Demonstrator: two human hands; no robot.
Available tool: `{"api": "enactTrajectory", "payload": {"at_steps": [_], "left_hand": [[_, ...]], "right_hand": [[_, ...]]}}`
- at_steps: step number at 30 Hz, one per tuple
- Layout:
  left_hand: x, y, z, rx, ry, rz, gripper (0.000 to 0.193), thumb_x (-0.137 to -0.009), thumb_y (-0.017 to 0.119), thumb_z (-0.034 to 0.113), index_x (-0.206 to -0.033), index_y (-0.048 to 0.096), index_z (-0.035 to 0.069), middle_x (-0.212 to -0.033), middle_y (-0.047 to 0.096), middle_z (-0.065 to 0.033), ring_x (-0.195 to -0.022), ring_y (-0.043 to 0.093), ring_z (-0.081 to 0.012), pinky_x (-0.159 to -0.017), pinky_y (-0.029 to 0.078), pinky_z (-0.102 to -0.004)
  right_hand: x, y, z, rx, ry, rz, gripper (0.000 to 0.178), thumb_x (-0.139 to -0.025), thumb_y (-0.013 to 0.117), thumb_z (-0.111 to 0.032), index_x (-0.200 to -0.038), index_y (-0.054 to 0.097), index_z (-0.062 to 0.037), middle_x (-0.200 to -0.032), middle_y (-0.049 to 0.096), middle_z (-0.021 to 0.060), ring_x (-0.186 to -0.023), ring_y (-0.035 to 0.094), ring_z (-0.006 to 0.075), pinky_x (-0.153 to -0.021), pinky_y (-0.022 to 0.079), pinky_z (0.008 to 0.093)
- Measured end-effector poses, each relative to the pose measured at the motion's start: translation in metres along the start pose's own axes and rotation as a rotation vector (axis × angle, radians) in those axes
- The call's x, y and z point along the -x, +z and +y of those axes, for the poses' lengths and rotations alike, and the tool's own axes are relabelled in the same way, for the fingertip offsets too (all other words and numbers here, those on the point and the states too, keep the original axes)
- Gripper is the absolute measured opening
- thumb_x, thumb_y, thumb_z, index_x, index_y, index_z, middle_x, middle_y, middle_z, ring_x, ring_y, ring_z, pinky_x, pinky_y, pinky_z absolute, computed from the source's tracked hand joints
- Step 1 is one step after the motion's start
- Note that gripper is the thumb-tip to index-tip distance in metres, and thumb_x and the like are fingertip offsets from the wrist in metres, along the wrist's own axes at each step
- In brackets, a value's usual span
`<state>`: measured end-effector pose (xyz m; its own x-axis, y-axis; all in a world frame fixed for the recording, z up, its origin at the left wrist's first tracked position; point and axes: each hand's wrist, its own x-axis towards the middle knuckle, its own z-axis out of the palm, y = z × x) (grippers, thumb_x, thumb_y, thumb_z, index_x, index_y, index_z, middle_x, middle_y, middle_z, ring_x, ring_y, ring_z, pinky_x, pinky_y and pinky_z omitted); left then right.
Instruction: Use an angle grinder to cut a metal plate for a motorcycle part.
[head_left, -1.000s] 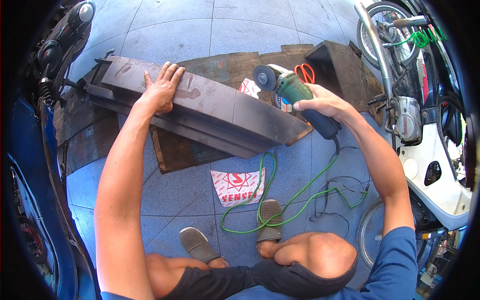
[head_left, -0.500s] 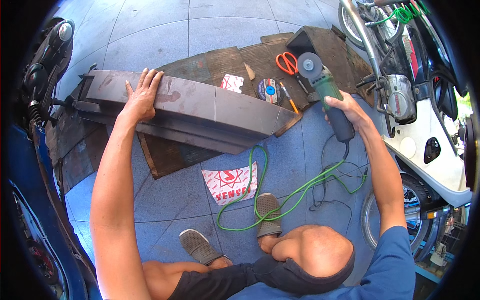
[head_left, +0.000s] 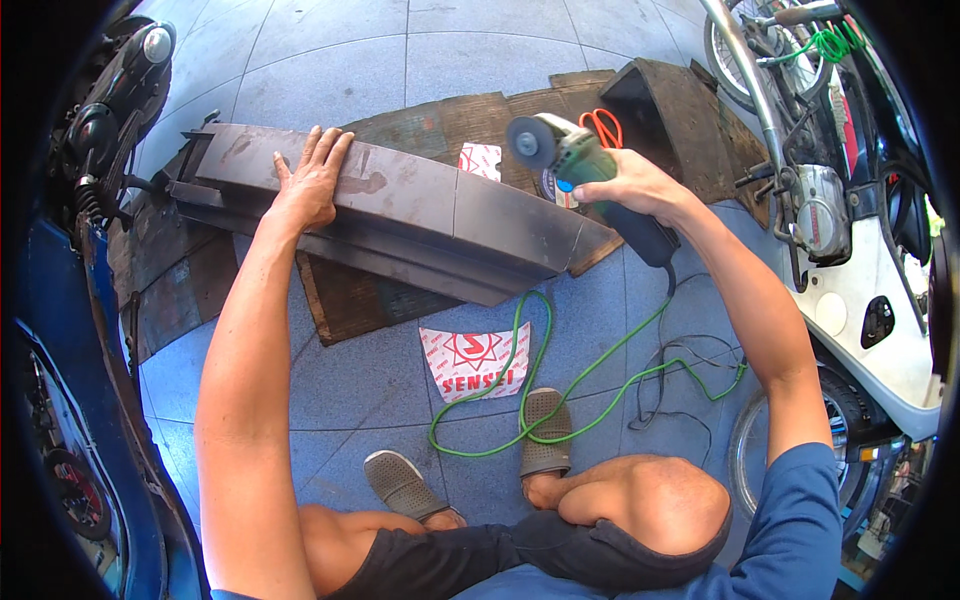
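My left hand lies flat on a long dark grey metal channel, its fingers stretched toward the far edge and the thumb apart. The channel rests tilted on old boards, its angled end to the right. A thin line crosses its top face near that end. In my right hand is a green and black angle grinder, gripped round the body. Its cutting disc is above and beyond the channel's right part, apart from it. The grinder partly hides orange-handled scissors and a round disc with a blue centre.
Worn boards lie on blue-grey tiles, with another dark metal piece at the far right. A green cord loops near my sandals beside a red and white paper sheet. Motorcycles flank both sides.
My right hand has brought the grinder left, toward the channel, and its disc is tilted differently. The grinder now covers part of the scissors and round disc. My left hand stays on the channel.
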<state>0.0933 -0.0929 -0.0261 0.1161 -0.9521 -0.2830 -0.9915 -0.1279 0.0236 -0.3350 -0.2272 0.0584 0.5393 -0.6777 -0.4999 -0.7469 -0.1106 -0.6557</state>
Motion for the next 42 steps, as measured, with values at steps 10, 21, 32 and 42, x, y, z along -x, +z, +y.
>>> {"api": "enactTrajectory", "payload": {"at_steps": [10, 21, 32, 42], "left_hand": [[0.002, 0.0, -0.006, -0.018, -0.01, -0.022, 0.114, -0.067, 0.061, -0.015, -0.165, 0.02, 0.027, -0.174, 0.015, 0.0024, -0.162, 0.008, -0.0235, -0.12, 0.011, -0.0797], [0.001, 0.006, -0.011, 0.024, -0.001, 0.035, 0.12, -0.062, 0.058, -0.02, -0.165, 0.02, 0.028, -0.173, 0.017, 0.0033, -0.161, 0.009, -0.0225, -0.12, 0.01, -0.0811], [0.004, -0.002, -0.002, -0.019, -0.036, -0.045, 0.114, -0.069, 0.058, -0.017, -0.165, 0.019, 0.029, -0.174, 0.014, 0.0043, -0.161, 0.007, -0.0206, -0.123, 0.01, -0.0775], [0.003, -0.002, -0.003, -0.033, -0.032, -0.038, 0.116, -0.067, 0.06, -0.017, -0.165, 0.019, 0.03, -0.174, 0.014, 0.0048, -0.161, 0.008, -0.0199, -0.123, 0.011, -0.0778]], "right_hand": [[-0.028, 0.019, -0.06, 0.212, 0.078, -0.066, 0.056, -0.071, 0.082, -0.037, -0.108, 0.069, 0.0029, -0.093, 0.074, 0.0154, -0.083, 0.072, 0.0231, -0.077, 0.056, 0.0374], [-0.045, 0.024, -0.063, 0.233, 0.096, -0.124, 0.059, -0.07, 0.083, -0.037, -0.11, 0.069, 0.0049, -0.096, 0.074, 0.0177, -0.084, 0.072, 0.0246, -0.077, 0.057, 0.0368], [-0.05, 0.023, -0.063, 0.299, 0.128, -0.18, 0.061, -0.073, 0.081, -0.035, -0.119, 0.067, 0.0028, -0.1, 0.073, 0.0155, -0.091, 0.069, 0.0232, -0.085, 0.053, 0.0362], [-0.054, 0.021, -0.065, 0.281, 0.119, -0.191, 0.064, -0.072, 0.082, -0.034, -0.121, 0.065, 0.0039, -0.102, 0.073, 0.0152, -0.09, 0.07, 0.0229, -0.085, 0.054, 0.0352]]}}
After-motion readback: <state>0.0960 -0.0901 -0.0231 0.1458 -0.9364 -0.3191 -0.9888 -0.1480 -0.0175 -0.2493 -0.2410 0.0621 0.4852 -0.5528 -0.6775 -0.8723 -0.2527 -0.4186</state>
